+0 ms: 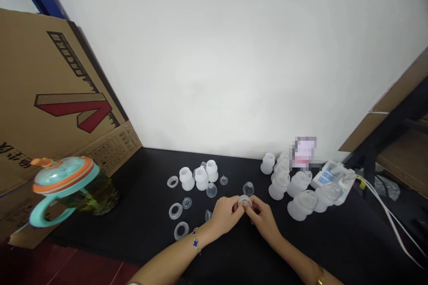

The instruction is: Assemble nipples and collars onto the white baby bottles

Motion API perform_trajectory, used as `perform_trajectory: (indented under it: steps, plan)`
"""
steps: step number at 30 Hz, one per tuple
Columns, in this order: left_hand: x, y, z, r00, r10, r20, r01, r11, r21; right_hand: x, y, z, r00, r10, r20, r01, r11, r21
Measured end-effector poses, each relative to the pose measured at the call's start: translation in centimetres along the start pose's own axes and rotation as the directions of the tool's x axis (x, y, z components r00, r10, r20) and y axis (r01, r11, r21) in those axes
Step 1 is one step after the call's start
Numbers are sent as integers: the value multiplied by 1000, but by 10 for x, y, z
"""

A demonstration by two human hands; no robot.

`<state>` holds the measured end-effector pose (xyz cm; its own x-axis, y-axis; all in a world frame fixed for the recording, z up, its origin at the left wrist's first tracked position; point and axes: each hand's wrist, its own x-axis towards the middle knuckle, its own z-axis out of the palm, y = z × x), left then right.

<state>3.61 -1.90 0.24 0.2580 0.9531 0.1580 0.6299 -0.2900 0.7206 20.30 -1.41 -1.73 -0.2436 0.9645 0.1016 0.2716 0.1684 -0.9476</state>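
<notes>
Two bare hands come together above a black worktop [321, 236], curled inward and nearly meeting, with the fingers of both narrowly closed. Between them, the left hand [224, 216] and the right hand [263, 219] pinch a small clear silicone cup [244, 201], partly hidden by the fingers. A thin bracelet with blue clover-shaped charms [195, 243] circles the left wrist, and a gold bangle [320, 276] circles the right. Just ahead of the hands sits one clear domed silicone cup [248, 189]. To the left, three white frosted plastic collars [201, 178] stand close together, with three flat frosted rings [175, 210] nearby. Four more small clear silicone pieces [211, 190] lie scattered around them, and another clear piece is half hidden behind the collars. To the right is a tight cluster of similar white frosted collars [298, 183], some topped with clear domes; they overlap, so the count is about seven. Beyond them lie white packets with blue labels [329, 177] and a pixelated patch [304, 151]. At far left, a teal-and-orange lidded cup with a looped handle [63, 185] stands before a brown cardboard box [60, 98]. White cables [388, 213] run off the right side.
</notes>
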Motion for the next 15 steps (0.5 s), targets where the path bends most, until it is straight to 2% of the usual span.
perform_trajectory:
  steps: [10,15]
  plan:
    - [3,-5,-2,999,-19,-46,25,991,130,0,0,0,1000,5,-7,-5,1000,22]
    - [4,-7,1,994,-51,-98,62,991,119,2,1,0,1000,19,0,-19,999,50]
